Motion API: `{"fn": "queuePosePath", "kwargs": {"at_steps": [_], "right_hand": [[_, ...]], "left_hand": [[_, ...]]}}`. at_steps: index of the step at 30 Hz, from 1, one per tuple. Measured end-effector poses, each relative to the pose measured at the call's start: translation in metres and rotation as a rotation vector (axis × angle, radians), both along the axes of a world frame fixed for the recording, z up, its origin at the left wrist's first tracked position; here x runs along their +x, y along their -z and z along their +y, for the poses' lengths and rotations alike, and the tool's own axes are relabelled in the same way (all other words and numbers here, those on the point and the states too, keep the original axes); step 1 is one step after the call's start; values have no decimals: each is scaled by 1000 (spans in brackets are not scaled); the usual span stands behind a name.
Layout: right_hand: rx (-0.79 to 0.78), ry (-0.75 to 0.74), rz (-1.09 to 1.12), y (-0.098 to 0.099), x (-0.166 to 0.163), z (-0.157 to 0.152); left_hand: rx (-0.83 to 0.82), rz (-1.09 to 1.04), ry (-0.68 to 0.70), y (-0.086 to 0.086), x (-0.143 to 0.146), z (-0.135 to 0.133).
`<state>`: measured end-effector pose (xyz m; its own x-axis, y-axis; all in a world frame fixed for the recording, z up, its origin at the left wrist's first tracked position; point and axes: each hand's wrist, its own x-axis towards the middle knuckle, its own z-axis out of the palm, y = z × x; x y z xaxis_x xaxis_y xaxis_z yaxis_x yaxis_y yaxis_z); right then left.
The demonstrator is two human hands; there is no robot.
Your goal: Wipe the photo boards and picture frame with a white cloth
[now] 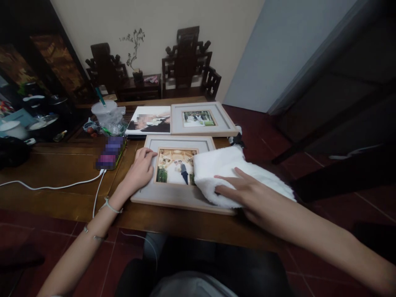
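A pale picture frame (173,198) with a photo of a couple lies flat on the wooden table (62,173) in front of me. My left hand (140,169) rests flat on the frame's left border, fingers stretched out. My right hand (244,190) lies palm down, fingers extended, on a white cloth (222,165) that covers the frame's right side.
A second pale frame (201,119) and an unframed photo print (150,119) lie farther back. A phone (111,152) with a white cable sits at the left, beside a plastic cup in a bag (107,115). Dark carved chairs stand by the wall. Kitchenware crowds the far left.
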<state>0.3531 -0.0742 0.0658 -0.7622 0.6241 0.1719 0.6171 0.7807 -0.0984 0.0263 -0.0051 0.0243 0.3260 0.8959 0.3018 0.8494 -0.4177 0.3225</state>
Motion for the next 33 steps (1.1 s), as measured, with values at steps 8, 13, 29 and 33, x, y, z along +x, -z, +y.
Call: {"fn": "queuePosePath", "kwargs": {"at_steps": [8,13,29,33], "right_hand": [[13,109,71,8,-6,39],[64,230,23,11,-27,102],[55,-5,9,19,-5,-4],[69,-26,34,11,-6,-16]], "left_hand": [[34,-54,94,10,-6,9],[-5,-87,59,7,-4,7],[-64,-10,13,6,-1,8],[-57,11,24,6,-1,9]]}}
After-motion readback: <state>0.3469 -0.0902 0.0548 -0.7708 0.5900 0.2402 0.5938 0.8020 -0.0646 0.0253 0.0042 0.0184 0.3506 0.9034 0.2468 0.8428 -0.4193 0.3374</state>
